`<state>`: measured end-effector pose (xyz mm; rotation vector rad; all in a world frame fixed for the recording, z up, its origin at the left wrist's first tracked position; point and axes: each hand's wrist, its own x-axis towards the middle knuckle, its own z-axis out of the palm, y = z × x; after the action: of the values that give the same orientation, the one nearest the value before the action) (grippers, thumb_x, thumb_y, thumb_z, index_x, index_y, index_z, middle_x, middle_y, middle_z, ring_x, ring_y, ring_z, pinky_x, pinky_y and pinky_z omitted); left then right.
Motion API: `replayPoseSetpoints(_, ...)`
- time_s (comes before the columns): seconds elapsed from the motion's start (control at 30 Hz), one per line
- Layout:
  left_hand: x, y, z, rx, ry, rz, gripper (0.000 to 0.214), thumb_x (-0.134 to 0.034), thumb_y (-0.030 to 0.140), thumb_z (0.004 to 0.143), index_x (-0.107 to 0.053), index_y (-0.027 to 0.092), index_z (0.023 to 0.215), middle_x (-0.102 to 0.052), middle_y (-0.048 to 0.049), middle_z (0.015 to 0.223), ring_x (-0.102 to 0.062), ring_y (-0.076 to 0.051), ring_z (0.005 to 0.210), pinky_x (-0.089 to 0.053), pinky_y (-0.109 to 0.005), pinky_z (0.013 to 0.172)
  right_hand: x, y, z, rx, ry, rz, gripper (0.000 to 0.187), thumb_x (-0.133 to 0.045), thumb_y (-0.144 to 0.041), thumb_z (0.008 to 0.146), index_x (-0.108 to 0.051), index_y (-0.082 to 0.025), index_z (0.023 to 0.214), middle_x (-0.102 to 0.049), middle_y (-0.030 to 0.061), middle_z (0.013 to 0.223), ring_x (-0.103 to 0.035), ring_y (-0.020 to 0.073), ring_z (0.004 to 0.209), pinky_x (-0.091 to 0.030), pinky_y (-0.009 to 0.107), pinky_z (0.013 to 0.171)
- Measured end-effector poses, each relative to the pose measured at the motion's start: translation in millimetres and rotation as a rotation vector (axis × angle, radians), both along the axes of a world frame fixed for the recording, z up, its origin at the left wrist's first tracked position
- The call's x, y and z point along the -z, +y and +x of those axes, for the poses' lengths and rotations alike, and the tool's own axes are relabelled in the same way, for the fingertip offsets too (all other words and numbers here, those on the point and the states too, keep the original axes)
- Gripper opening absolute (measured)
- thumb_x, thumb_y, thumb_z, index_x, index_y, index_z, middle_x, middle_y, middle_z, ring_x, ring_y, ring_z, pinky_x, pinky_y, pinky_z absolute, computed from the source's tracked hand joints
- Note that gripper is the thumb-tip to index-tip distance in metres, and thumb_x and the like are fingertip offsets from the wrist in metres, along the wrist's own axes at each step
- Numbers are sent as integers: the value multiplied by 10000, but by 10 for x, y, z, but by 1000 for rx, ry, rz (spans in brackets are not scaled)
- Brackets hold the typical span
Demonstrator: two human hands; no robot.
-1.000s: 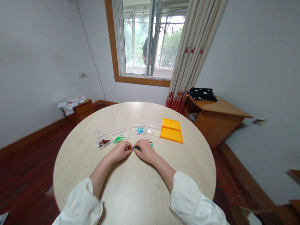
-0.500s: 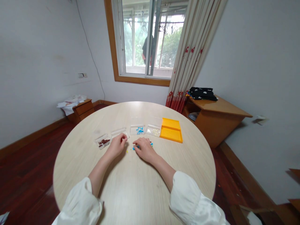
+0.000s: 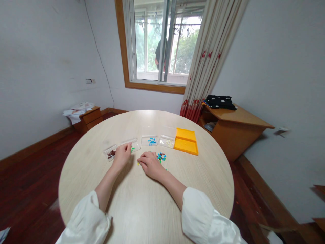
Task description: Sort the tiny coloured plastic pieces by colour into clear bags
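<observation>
My left hand (image 3: pixel 123 154) is at the near edge of a clear plastic box (image 3: pixel 137 145) that has a few green pieces (image 3: pixel 132 148) in it. Its fingers are closed in a pinch; whatever is between them is hidden. My right hand (image 3: pixel 151 165) rests low over the table, fingers bent and drawn together, tips beside tiny yellow pieces (image 3: pixel 138 163). I cannot make out what it grips. Just right of it lies a small pile of mixed blue, brown and green pieces (image 3: pixel 161 156), partly covered by the hand.
Along the round table (image 3: pixel 142 210) stand a clear box with dark brown pieces (image 3: pixel 111 154), one with blue pieces (image 3: pixel 152 141), one with cream pieces (image 3: pixel 168 143) and an open yellow case (image 3: pixel 186 146). A wooden cabinet (image 3: pixel 228 118) stands beyond at right.
My left hand has moved left, and green pieces now show in the box beside it. The right hand has shifted left toward the yellow pieces, uncovering more of the mixed pile.
</observation>
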<state>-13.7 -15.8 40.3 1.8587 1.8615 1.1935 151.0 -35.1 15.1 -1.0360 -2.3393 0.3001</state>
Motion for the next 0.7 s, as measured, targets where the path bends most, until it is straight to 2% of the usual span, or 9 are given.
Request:
replayPoseSetpoints(0.23,-1,-1,17,61,-75,9,311,-442,415,768,-418,198,546,-441,31,513,-407,-123,532,-299,-247,536,24,19,-8,8,-45,-1,120,-582,-165,850,-700,-181,868,-631,53,935,-522,169,938,-303,344,835)
replayPoseSetpoints(0.4,3,-6,24,107,-140,-5,191,-540,364,684,-556,178,645,-582,5,608,-477,-132,561,-373,-255,582,50,22,-23,11,-31,-6,94,-591,-164,843,-683,-179,833,-630,46,915,-522,168,931,-299,337,833)
replayPoseSetpoints(0.57,86,48,3,130,-223,-22,257,-544,379,689,-659,152,724,-696,-61,740,-581,-178,662,-443,-292,661,23,15,-16,8,-8,-15,89,-573,-151,849,-650,-174,809,-632,46,904,-531,170,933,-307,334,840)
replayPoseSetpoints(0.7,152,93,5,170,-344,-37,317,-563,417,684,-696,138,755,-725,-103,855,-629,-220,801,-465,-337,769,-28,33,54,75,100,12,99,-528,-136,859,-620,-170,852,-655,54,892,-557,174,901,-332,333,838)
